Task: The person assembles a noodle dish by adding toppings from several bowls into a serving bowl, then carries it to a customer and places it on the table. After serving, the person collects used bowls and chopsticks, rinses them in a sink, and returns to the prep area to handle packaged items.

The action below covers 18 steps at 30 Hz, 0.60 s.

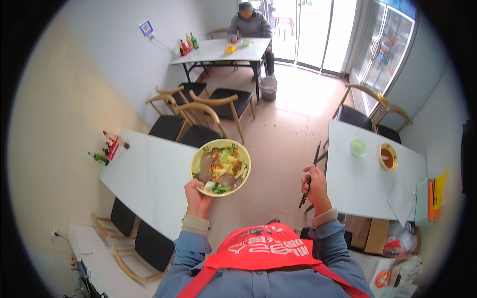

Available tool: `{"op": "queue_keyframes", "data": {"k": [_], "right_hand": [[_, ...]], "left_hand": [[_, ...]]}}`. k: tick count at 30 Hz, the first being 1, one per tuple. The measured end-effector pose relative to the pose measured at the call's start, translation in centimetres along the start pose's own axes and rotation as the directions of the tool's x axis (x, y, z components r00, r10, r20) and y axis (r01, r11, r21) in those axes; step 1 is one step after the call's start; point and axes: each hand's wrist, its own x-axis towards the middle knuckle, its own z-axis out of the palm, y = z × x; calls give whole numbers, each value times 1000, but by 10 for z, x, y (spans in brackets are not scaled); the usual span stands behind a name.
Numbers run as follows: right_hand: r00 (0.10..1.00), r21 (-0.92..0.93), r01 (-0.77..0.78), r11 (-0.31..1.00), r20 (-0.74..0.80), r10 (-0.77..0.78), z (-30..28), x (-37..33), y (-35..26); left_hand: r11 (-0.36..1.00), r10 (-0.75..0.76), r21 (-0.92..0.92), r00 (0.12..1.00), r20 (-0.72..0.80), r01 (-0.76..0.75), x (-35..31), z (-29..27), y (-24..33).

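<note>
A yellow bowl (195, 171) filled with sliced meat, greens and red chilli pieces rests in my left hand (198, 197). The thumb lies on its rim, and the bowl hides the other fingers. It is held up beside the corner of the left table. My right hand (316, 185) is closed around dark chopsticks (316, 154), which point up and away, near the edge of the right table. A red apron (268, 248) covers my front, over blue sleeves.
Long white tables stand at left (149, 169) and right (357, 188). The right one bears a bowl of brown soup (388, 157) and a green cup (358, 147). Wooden chairs (231, 104) and a bin (268, 89) flank the aisle. A person (251, 27) sits at the far table (218, 55).
</note>
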Motion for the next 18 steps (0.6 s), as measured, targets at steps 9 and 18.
{"op": "queue_keyframes", "data": {"k": [9, 18], "right_hand": [[977, -184, -175, 967, 88, 194, 75, 204, -86], [955, -293, -260, 920, 65, 290, 121, 441, -153]], "left_hand": [[995, 36, -82, 989, -145, -48, 213, 35, 8], [990, -22, -141, 991, -130, 3, 534, 41, 20]]}}
